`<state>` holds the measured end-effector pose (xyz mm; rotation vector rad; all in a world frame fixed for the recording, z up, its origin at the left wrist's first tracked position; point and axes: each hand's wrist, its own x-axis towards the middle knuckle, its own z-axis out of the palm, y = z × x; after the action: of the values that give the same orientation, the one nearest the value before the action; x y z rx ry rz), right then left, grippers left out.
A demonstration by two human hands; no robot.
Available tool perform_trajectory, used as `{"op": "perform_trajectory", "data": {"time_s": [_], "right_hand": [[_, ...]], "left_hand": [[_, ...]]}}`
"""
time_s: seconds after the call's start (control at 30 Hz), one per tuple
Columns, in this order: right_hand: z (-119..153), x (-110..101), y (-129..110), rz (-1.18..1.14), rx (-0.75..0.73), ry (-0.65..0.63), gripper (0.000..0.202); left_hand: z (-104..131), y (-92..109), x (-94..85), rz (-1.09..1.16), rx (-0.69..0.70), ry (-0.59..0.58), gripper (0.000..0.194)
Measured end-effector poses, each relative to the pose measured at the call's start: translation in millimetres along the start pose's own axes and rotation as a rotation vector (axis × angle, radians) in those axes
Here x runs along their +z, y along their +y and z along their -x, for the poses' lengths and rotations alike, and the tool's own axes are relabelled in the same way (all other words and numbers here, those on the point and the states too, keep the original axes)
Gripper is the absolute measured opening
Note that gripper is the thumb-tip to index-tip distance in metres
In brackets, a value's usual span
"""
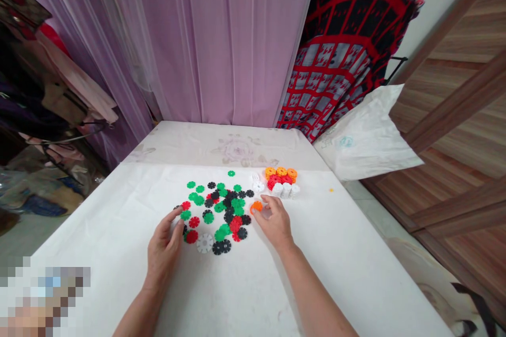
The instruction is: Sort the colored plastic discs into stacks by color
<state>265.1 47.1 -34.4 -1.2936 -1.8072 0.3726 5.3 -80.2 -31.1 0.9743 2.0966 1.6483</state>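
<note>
A loose spread of notched plastic interlocking discs, green, black and red, lies on the white tablecloth (237,295). My left hand (163,245) rests at the left edge of this spread, thumb and fingers apart, close to a green disc (185,215) and a red disc (192,236). Between the thumb and fingers of my right hand (276,224) is an orange disc (257,205), at the spread's right side. Just beyond that hand stand grouped stacks: orange-yellow discs (281,171), red discs (274,182) and white discs (286,190). A larger pale grey disc (204,243) lies at the front.
More white discs (259,186) lie left of the stacks. A small yellow bit (331,190) is on the cloth to the right. A white bag (366,139) adjoins the table's right edge. A purple curtain (233,42) hangs behind, and clothes (75,73) hang at left.
</note>
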Motion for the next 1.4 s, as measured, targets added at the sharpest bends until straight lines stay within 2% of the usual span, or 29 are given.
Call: {"op": "perform_trajectory", "data": {"time_s": [0.13,0.33,0.5,0.67,0.8,0.93,1.03,1.17,1.4], "right_hand": [[5.3,-3.9,-0.7,0.074,-0.002,-0.054,0.037],[18.4,-9.9,-2.6,0.327,0.06,-0.085,0.035],[26.9,-6.8,-16.8,0.503,0.024,-0.129,0.044],[26.2,-0.7,-29.3,0.54,0.046,-0.155,0.044],[27.4,1.8,-22.5,0.515,0.042,-0.129,0.045],[28.3,5.1,-11.8,0.473,0.035,-0.102,0.046],[26.1,7.9,-8.6,0.48,0.092,-0.082,0.043],[21.7,9.6,-9.3,0.481,0.147,-0.097,0.034],[19.3,9.4,-12.3,0.465,0.157,-0.092,0.026]], "left_hand": [[1.8,2.0,-1.7,0.018,-0.019,-0.038,0.053],[2.7,4.3,-1.9,0.008,-0.02,-0.05,0.051],[1.9,4.0,1.1,-0.022,-0.003,-0.052,0.052],[2.8,5.9,3.1,-0.026,-0.019,-0.059,0.049],[2.6,6.0,2.3,0.001,-0.032,-0.075,0.045],[-12.9,7.3,2.7,0.077,-0.06,-0.057,0.042],[-37.0,10.7,4.1,0.074,-0.073,-0.01,0.04],[-64.7,14.0,7.8,0.073,-0.078,-0.036,0.038],[-68.6,10.0,11.9,0.077,-0.072,-0.094,0.036]]}}
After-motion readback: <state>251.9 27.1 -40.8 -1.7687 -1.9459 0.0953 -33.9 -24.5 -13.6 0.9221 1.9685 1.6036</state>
